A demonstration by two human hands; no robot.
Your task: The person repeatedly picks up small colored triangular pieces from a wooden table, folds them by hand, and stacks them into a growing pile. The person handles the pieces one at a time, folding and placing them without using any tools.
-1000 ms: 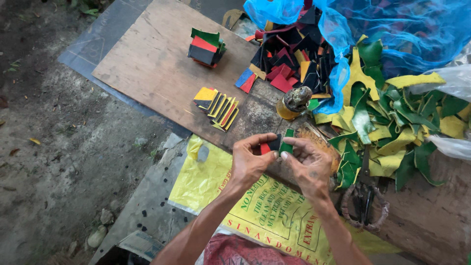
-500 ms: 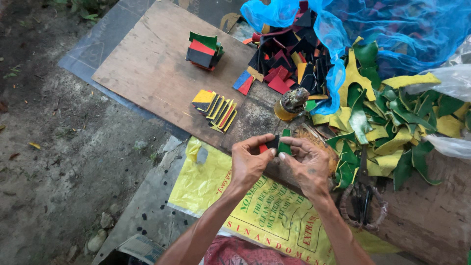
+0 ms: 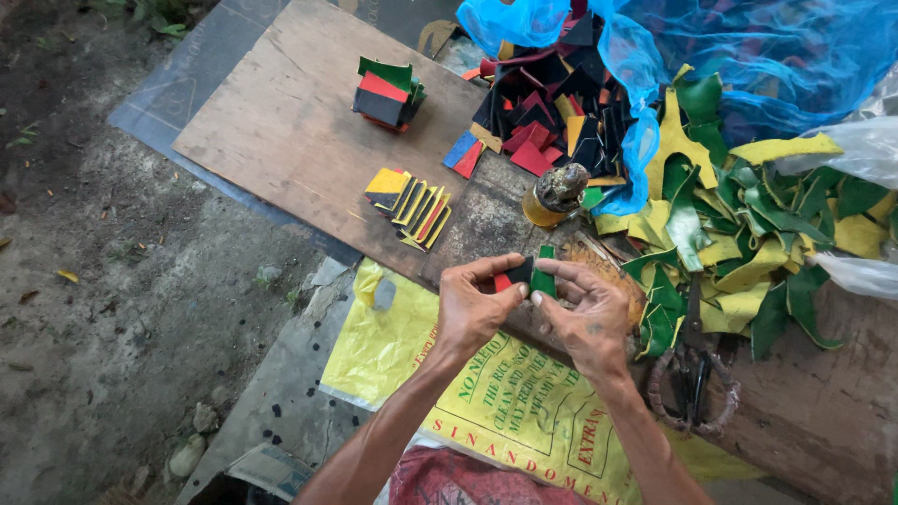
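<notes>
Little has shifted over the last second: both hands stay together over the near edge of the wooden board (image 3: pixel 299 140), pinching the same small bundle of coloured pieces (image 3: pixel 526 277), which shows black, red and green between the fingertips. Left hand (image 3: pixel 472 304) is curled closed on the bundle from the left, thumb and forefinger pressing its red and black side. Right hand (image 3: pixel 585 313) is closed on it from the right, fingers gripping the green piece. That bundle sits raised above the board, just in front of a small yellow pot with a grimy lid (image 3: pixel 554 194). Farther up the board lies a fanned row of yellow, black and red squares (image 3: pixel 412 198), and beyond it a small stack topped with green and red (image 3: pixel 385 92). A heap of loose dark, red and yellow squares (image 3: pixel 547 117) spills from a blue plastic bag (image 3: pixel 748 51) at the top. Green and yellow offcuts (image 3: pixel 748 234) are piled to the right. A yellow printed sack (image 3: pixel 486 411) lies under the forearms.
</notes>
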